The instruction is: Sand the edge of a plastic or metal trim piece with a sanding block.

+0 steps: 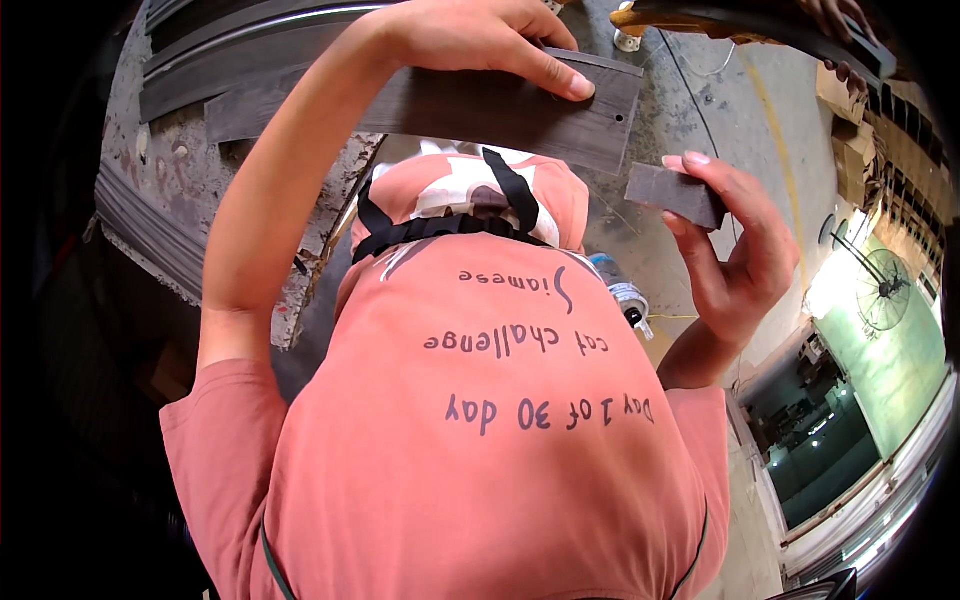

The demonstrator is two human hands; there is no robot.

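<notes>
My left hand [480,38] reaches across the top and grips a flat dark grey board [500,112] near its right end. The thumb lies on the board's face, and the other fingers are partly hidden past the far edge. A small round hole shows near the board's right end. My right hand [745,240] pinches a small grey block [665,192], which looks like a sanding sponge, between thumb and fingertips. The block is held just off the board's right end, with a narrow gap between them.
At left, more grey boards [185,75] lie on a worn, dusty bench [165,165]. A black cable [690,85] runs over the floor. Cardboard boxes [850,150] and a large fan [884,290] stand at right. Another person's hand [850,80] shows at the upper right.
</notes>
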